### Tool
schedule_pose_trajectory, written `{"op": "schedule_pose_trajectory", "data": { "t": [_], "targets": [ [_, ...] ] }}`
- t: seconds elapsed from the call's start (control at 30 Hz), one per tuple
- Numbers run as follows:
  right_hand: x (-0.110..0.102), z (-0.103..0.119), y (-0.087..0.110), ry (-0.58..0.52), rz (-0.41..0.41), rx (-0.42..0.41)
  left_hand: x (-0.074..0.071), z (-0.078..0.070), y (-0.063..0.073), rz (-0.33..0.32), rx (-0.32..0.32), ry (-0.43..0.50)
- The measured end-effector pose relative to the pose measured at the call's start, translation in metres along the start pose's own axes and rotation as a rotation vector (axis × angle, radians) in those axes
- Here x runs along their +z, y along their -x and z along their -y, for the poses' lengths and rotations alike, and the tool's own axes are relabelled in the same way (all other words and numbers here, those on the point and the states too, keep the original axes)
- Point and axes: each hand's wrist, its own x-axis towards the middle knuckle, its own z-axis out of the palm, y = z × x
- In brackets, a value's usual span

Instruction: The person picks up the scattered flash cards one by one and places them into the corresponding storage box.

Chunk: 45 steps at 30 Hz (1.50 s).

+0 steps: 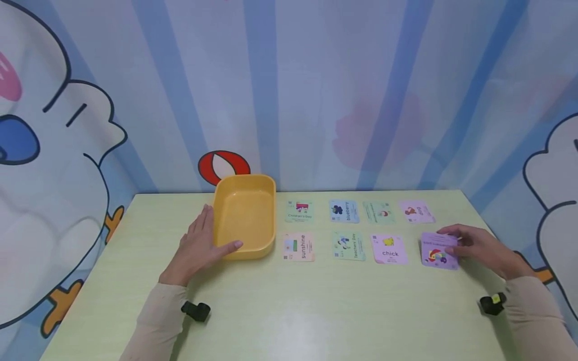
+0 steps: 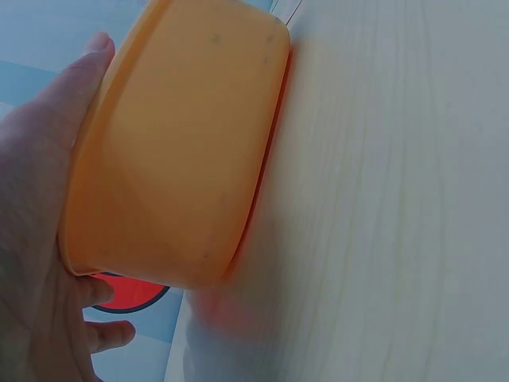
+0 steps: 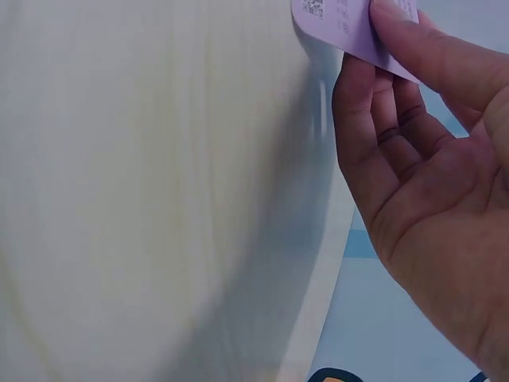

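On the left, my left hand [image 1: 197, 246] holds a yellow plastic bin [image 1: 244, 215] at its near-left corner. Its thumb lies over the near rim, and the fingers run along the outer left wall. The left wrist view shows the bin's outer side [image 2: 179, 143] above the tabletop. At the far right, my right hand [image 1: 478, 249] pinches a purple picture card [image 1: 434, 250] by its right edge, thumb on the printed face. In the right wrist view one corner of this card [image 3: 342, 28] shows above the fingers.
Picture cards lie in two rows right of the bin: Children's Day [image 1: 300, 211], blueberry [image 1: 344, 211], a green card [image 1: 378, 212], dog [image 1: 417, 211], sunshine [image 1: 298, 247], Teachers' Day [image 1: 348, 245] and chick [image 1: 389, 249]. A cartoon-printed backdrop [image 1: 298, 100] rises behind the table [image 1: 289, 311].
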Motion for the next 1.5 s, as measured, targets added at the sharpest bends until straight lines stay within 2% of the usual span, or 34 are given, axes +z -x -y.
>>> {"op": "schedule_pose_trajectory", "data": {
  "t": [0.13,0.6,0.87,1.17,1.5],
  "targets": [
    [-0.002,-0.001,0.000,-0.076,0.023,0.042,0.000,-0.001,0.000,0.001,0.001,0.002],
    [-0.001,-0.008,0.000,-0.119,0.001,0.049,0.000,-0.001,0.001,-0.010,0.008,-0.001],
    [0.000,-0.011,-0.005,-0.201,0.024,0.129,0.000,-0.001,0.000,-0.014,0.007,-0.006],
    [0.002,-0.010,-0.005,-0.204,0.032,0.124,-0.001,-0.001,0.002,-0.012,0.007,0.004],
    [0.002,-0.012,-0.005,-0.175,0.012,0.071,-0.001,-0.001,0.001,-0.014,0.008,0.006]
  ]
}}
